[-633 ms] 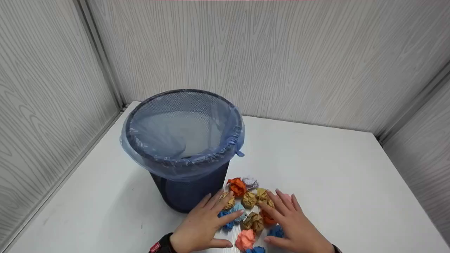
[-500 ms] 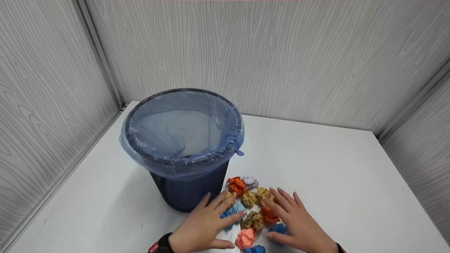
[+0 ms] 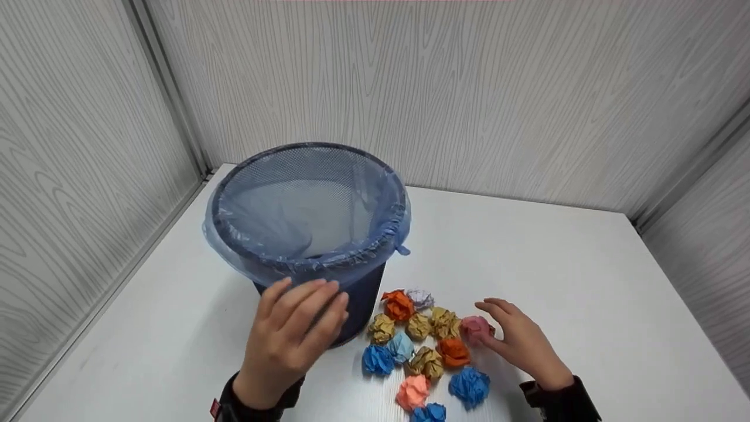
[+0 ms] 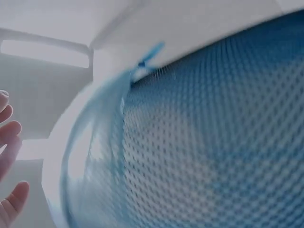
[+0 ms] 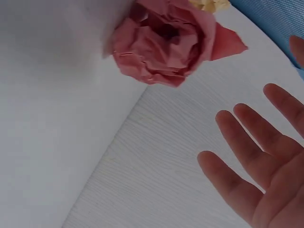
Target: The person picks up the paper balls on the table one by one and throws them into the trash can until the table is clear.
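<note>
Crumpled paper balls lie in a loose cluster right of a mesh wastebasket [image 3: 363,299], among them a pink paper ball [image 3: 473,328], a salmon one [image 3: 413,391] and several blue, tan and orange ones. My right hand [image 3: 524,340] is beside the pink ball, thumb and fingers parted around its right side in the head view. In the right wrist view the fingers spread apart from the pink paper ball [image 5: 164,45]. My left hand [image 3: 290,343] is raised in front of the wastebasket, fingers loosely bent and holding nothing. The left wrist view shows its fingertips [image 4: 16,194] near the mesh wall [image 4: 199,142].
A blue plastic liner [image 3: 328,266] folds over the wastebasket's rim, with a small knot [image 3: 402,250] at its right. White table surface [image 3: 527,252] stretches right of the paper balls. Grey wood-grain panels [image 3: 410,94] enclose the back and sides.
My left hand has lifted from the paper balls and moved left, before the wastebasket. My right hand has moved right and turned toward the pink ball. The paper balls between them are now uncovered.
</note>
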The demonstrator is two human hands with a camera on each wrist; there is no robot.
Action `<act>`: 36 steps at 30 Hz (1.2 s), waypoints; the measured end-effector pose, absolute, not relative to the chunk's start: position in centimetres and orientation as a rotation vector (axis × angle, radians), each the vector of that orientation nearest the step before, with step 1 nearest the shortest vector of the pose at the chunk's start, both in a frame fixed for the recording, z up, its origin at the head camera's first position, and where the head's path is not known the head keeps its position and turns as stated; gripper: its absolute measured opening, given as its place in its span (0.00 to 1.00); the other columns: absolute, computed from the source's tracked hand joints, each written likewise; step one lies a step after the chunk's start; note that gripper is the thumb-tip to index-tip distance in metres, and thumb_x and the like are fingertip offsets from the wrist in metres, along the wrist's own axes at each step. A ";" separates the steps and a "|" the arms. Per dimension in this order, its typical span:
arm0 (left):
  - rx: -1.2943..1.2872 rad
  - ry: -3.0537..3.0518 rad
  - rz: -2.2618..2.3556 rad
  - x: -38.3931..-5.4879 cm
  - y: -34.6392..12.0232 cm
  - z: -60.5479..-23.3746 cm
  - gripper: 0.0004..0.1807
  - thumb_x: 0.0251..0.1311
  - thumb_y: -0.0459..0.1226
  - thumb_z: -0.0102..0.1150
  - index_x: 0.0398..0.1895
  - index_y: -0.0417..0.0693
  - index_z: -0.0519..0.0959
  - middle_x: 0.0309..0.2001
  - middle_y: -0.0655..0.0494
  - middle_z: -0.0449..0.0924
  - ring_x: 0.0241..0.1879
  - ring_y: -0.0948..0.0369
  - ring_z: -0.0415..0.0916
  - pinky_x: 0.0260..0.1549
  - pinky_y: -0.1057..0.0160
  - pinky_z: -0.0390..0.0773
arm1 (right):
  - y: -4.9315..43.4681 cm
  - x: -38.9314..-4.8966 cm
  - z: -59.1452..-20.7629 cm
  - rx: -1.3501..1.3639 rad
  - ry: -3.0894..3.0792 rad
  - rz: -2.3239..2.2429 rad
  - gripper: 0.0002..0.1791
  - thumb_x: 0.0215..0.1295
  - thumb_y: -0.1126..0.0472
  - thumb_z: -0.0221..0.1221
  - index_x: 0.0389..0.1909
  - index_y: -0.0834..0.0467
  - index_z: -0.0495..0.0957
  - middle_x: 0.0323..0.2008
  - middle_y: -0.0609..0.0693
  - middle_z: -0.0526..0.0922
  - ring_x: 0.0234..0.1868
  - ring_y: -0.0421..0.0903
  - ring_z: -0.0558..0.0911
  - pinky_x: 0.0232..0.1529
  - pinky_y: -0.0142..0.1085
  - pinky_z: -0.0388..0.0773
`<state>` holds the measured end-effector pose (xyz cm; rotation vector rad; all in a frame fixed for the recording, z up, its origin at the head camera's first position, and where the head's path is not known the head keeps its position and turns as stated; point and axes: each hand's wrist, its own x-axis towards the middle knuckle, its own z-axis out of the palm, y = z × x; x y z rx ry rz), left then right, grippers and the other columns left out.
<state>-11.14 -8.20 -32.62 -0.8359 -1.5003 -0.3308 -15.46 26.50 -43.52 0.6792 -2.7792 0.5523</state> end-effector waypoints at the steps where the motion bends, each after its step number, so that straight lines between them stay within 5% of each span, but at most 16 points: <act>1: -0.799 -1.508 -0.344 -11.4 -8.5 -32.6 0.10 0.60 0.37 0.50 0.30 0.40 0.79 0.34 0.47 0.78 0.33 0.53 0.74 0.39 0.52 0.66 | 26.6 -15.7 -43.8 0.665 -2.806 0.556 0.26 0.50 0.57 0.64 0.51 0.58 0.72 0.49 0.54 0.73 0.49 0.50 0.73 0.44 0.42 0.71; 8: -0.649 -1.678 -0.430 -13.1 -10.3 -33.5 0.17 0.60 0.46 0.50 0.38 0.40 0.78 0.38 0.46 0.76 0.40 0.50 0.71 0.48 0.47 0.58 | 27.0 -16.6 -45.0 0.592 -2.953 0.575 0.25 0.50 0.56 0.64 0.51 0.59 0.72 0.48 0.54 0.73 0.43 0.47 0.75 0.42 0.41 0.72; 16: -0.621 -1.722 -0.463 -14.2 -10.8 -34.1 0.16 0.60 0.45 0.50 0.36 0.40 0.77 0.35 0.47 0.75 0.39 0.49 0.70 0.53 0.46 0.53 | 26.9 -17.0 -45.2 0.628 -3.005 0.610 0.18 0.50 0.61 0.63 0.44 0.59 0.75 0.30 0.44 0.73 0.24 0.38 0.67 0.26 0.32 0.65; 28: -0.623 -1.736 -0.569 -15.0 -10.8 -33.8 0.16 0.59 0.46 0.48 0.29 0.40 0.73 0.29 0.48 0.71 0.35 0.49 0.67 0.54 0.45 0.51 | 27.0 -17.4 -42.9 0.643 -2.790 0.681 0.19 0.47 0.65 0.66 0.42 0.60 0.75 0.31 0.47 0.75 0.25 0.41 0.70 0.26 0.33 0.67; 36: -0.634 -1.750 -0.609 -15.0 -11.0 -33.8 0.16 0.59 0.46 0.49 0.30 0.40 0.74 0.27 0.48 0.69 0.33 0.49 0.66 0.52 0.46 0.53 | 24.6 -17.3 -37.8 0.754 -2.386 0.811 0.24 0.44 0.71 0.65 0.46 0.61 0.74 0.42 0.51 0.76 0.40 0.42 0.76 0.37 0.35 0.75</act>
